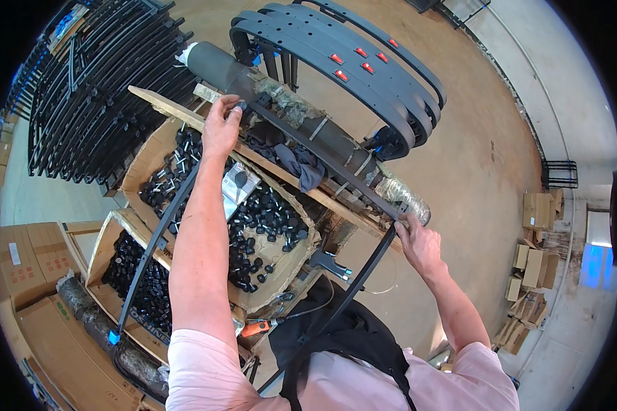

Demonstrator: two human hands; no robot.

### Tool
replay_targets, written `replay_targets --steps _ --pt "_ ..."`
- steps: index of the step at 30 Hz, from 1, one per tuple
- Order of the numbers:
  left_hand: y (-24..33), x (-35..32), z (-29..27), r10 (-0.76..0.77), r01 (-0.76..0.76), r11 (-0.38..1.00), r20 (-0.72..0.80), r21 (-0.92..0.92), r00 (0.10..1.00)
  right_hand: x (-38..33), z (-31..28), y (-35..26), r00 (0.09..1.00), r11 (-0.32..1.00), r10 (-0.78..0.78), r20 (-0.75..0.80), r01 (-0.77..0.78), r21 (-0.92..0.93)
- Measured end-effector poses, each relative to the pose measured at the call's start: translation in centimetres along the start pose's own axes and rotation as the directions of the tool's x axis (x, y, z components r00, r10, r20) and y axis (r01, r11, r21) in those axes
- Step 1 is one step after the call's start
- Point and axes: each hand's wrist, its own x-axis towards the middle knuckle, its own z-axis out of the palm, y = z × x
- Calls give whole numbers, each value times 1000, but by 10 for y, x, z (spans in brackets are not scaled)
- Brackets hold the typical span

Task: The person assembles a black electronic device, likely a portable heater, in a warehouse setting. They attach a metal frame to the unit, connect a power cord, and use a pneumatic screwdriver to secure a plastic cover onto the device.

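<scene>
A black metal tube frame (371, 259) lies tilted across the padded supports in front of me, its side bars running back toward my body. At its far left corner, my left hand (221, 131) is closed, pinching a small black round-headed screw foot (241, 105) between thumb and fingers. Whether the screw is inside the frame's hole cannot be seen. My right hand (419, 244) grips the frame's right corner, thumb and fingers around the tube. Under my left forearm, an open cardboard box (307, 252) holds many similar black screw feet (257, 214) and a clear plastic bag (238, 186).
Another box (140, 281) of black parts stands at left. A grey pistol-shaped tool (330, 264) and an orange-handled tool (256, 328) lie near my waist. Curved dark frames (301, 42) with red tags stand beyond; stacked black frames (103, 96) are at far left. Dark cloth (300, 164) lies between supports.
</scene>
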Motion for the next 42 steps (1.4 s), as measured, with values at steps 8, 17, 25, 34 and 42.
replay_targets --steps 8,17,25,34,42 --pt "16 -5 3 9 -1 964 -30 267 999 -3 -13 -1 989 998 -59 137 59 4" --pt "10 -2 3 -42 46 983 -28 178 999 1 -10 8 984 982 -32 178 64 -179" --pt "2 -4 0 25 -28 999 -49 -43 998 0 -7 -2 993 989 -110 -34 107 -98" --pt "11 -7 0 33 -25 977 -36 214 999 1 7 7 992 988 -116 57 121 -93" --pt "19 -9 -1 -44 51 973 -32 224 999 0 -7 8 975 923 -54 214 131 -362"
